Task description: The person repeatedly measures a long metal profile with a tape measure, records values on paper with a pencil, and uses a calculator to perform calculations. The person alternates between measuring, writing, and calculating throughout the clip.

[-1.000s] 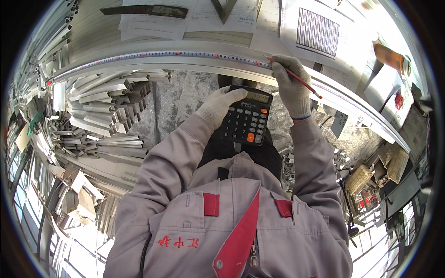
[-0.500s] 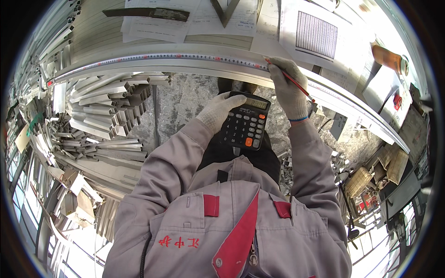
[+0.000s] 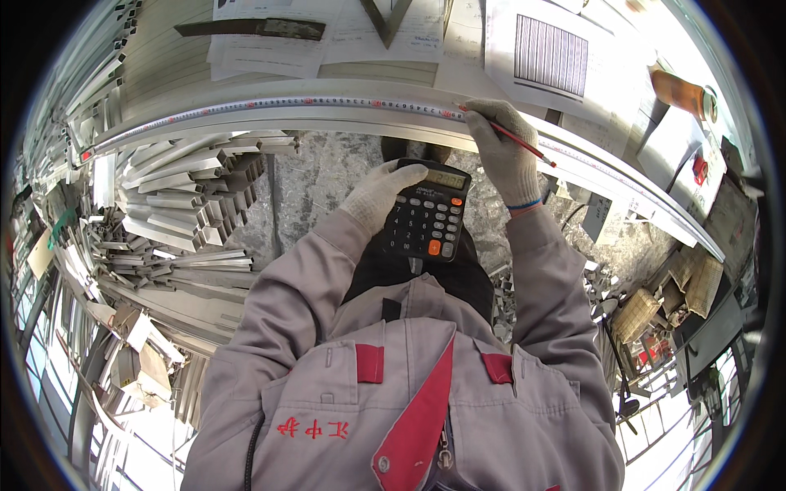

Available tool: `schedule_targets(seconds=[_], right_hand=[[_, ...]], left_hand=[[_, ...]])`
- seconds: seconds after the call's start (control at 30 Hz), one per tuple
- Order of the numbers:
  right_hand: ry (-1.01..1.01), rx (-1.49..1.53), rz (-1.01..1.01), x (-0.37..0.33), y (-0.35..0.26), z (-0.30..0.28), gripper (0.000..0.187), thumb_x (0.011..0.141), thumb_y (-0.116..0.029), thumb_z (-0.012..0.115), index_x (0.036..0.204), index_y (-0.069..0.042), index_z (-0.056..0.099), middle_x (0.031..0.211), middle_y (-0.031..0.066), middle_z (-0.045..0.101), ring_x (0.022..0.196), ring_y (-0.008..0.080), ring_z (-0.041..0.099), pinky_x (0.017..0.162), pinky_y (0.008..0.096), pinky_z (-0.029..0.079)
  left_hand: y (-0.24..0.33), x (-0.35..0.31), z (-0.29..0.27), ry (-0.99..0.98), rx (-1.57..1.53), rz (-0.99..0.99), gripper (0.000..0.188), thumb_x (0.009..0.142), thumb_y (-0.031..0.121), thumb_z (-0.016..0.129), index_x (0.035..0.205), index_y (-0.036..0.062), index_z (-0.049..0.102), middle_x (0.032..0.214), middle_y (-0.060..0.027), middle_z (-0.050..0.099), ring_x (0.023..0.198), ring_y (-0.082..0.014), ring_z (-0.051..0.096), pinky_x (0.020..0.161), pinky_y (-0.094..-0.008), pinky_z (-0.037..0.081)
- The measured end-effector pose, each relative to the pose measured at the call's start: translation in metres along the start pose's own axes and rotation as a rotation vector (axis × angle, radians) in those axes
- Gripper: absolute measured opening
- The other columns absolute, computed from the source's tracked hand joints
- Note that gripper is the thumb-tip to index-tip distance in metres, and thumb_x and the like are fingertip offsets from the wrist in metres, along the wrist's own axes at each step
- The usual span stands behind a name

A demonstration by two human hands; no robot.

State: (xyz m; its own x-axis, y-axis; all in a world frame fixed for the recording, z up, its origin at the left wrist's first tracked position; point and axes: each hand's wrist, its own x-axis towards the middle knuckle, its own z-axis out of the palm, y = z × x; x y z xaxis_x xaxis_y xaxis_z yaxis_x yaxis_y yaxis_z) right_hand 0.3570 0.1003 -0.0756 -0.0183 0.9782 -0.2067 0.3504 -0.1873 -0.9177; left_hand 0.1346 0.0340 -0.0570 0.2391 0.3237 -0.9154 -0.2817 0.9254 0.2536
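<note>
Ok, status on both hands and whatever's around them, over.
Left hand gripping black calculator. Right hand holding red pencil, tip at tape measure. Metal profiles piled leftward, apart from hands.

Workbench (image 3: 164, 65) carries papers (image 3: 262, 56); dark metal strip (image 3: 250, 29)

Digits (image 3: 446, 178) on black calculator (image 3: 426, 219), numerals (image 3: 308, 101) along tape measure (image 3: 352, 103), red lettering (image 3: 313, 429) on grey jacket (image 3: 327, 380)

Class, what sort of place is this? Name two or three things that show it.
Probably a metalworking shop: metal profiles lie piled at the left, a tape measure stretches along a long pale bar, and the gloved right hand holds a red pencil.
</note>
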Motion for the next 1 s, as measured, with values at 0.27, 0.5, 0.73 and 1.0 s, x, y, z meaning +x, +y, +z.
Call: schedule_targets(seconds=[0.27,0.5,0.73,1.0], right_hand=[[0.013,0.232,0.194,-0.007,-0.015,-0.007,0.016,0.099,-0.01,0.075,0.111,0.0,0.078,0.099,0.0085,0.079,0.087,0.0128,0.071,0.079,0.029,0.059],[0.094,0.307,0.265,-0.043,-0.029,-0.025,0.02,0.104,-0.011,0.071,0.12,-0.001,0.076,0.103,0.0098,0.079,0.088,0.014,0.073,0.081,0.0296,0.06],[0.239,0.315,0.394,-0.108,-0.045,-0.026,0.025,0.106,-0.012,0.067,0.126,0.001,0.071,0.103,0.0074,0.076,0.091,0.013,0.071,0.083,0.028,0.058],[0.018,0.675,0.847,-0.142,-0.056,-0.02,0.041,0.104,-0.02,0.065,0.137,0.004,0.064,0.112,0.0084,0.076,0.094,0.0124,0.074,0.082,0.0258,0.058]], left_hand=[[0.005,0.0,-0.001,-0.041,0.005,0.02,0.038,0.102,0.027,0.073,0.13,0.0018,0.069,0.106,-0.0068,0.077,0.085,-0.0162,0.075,0.076,-0.0333,0.064],[0.012,-0.006,0.003,-0.07,-0.068,0.02,0.04,0.102,0.025,0.074,0.132,-0.0015,0.067,0.11,-0.0108,0.076,0.087,-0.0187,0.077,0.076,-0.0347,0.067],[0.018,-0.007,0.005,-0.077,-0.169,0.016,0.032,0.102,0.019,0.074,0.128,0.0013,0.067,0.107,-0.0099,0.076,0.084,-0.0199,0.079,0.073,-0.0351,0.069],[0.023,-0.012,0.014,-0.12,-0.129,0.061,0.032,0.102,0.021,0.074,0.128,0.0015,0.07,0.108,-0.0099,0.078,0.083,-0.0186,0.079,0.073,-0.0332,0.069]])
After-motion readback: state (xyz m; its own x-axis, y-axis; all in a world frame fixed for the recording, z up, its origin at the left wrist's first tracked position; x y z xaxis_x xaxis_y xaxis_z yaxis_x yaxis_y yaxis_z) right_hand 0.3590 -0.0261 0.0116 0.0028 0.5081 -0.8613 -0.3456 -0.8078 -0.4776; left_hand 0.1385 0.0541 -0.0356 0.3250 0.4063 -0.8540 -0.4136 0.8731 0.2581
